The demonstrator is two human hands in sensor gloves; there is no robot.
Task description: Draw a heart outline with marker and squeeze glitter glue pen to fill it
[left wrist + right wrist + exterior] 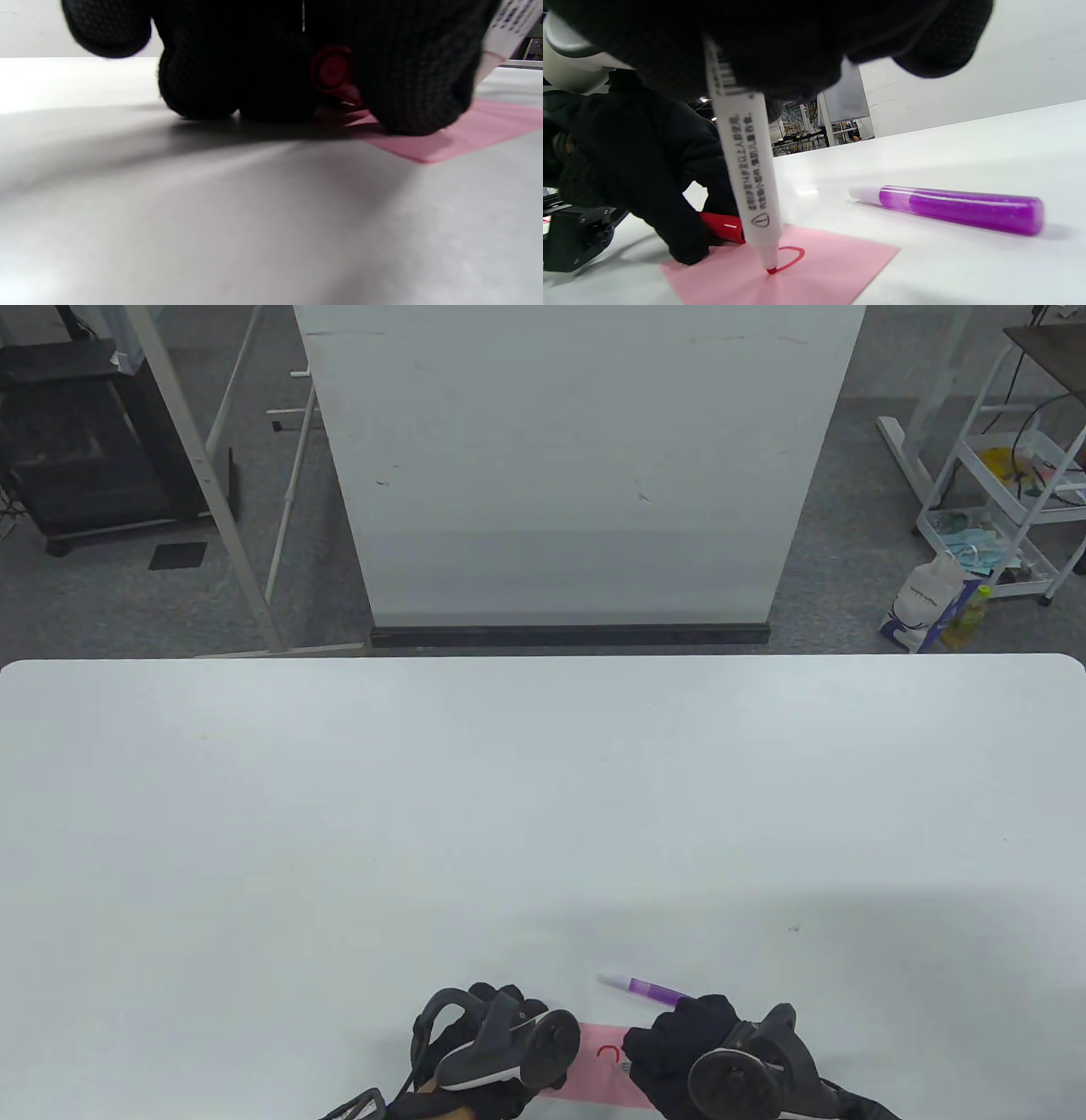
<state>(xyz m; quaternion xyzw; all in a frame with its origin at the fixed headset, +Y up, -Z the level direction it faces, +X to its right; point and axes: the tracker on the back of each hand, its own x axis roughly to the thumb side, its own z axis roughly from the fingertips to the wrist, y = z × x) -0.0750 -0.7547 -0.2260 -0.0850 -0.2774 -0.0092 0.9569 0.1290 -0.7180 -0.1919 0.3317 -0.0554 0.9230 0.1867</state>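
A pink paper (594, 1073) lies at the table's near edge with a short red curved line (792, 255) on it. My right hand (674, 1042) grips a white marker (745, 169) upright. Its red tip touches the paper at the near end of that line. My left hand (501, 1014) rests on the paper's left edge, its fingers curled round the marker's red cap (332, 71). The cap (723, 225) also shows under those fingers in the right wrist view. A purple glitter glue pen (649, 987) lies on the table just beyond the right hand, untouched.
The white table (543, 814) stretches far ahead of both hands. Beyond its far edge stands a white board (577, 466) on the floor. A white cart (1010, 500) and a bag stand at the back right.
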